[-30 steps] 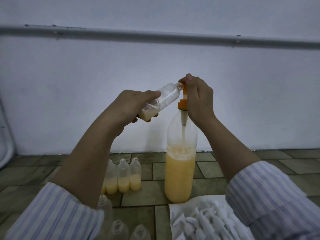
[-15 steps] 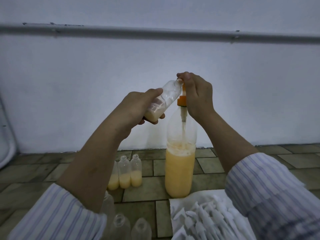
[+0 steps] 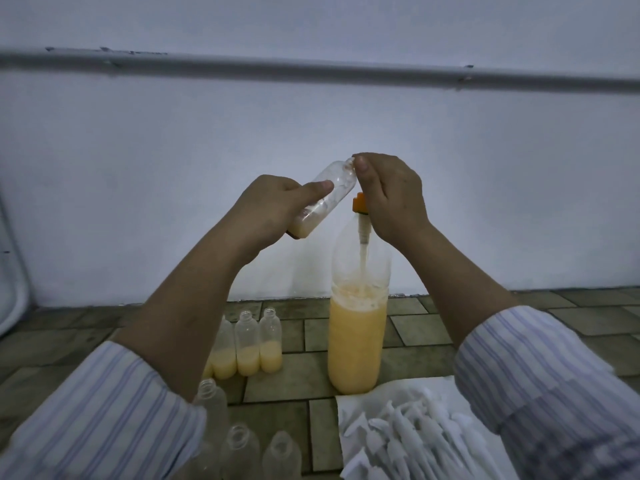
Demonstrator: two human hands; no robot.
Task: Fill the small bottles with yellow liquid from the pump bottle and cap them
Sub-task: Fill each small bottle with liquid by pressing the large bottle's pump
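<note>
Left hand grips a tilted small bottle — mouth up at the pump bottle nozzle on the floor. Right hand curls over the orange pump head.

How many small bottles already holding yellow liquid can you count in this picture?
5: one tilted in the left hand at the pump; four standing behind the left forearm, the leftmost barely showing, so more may be hidden.
</note>
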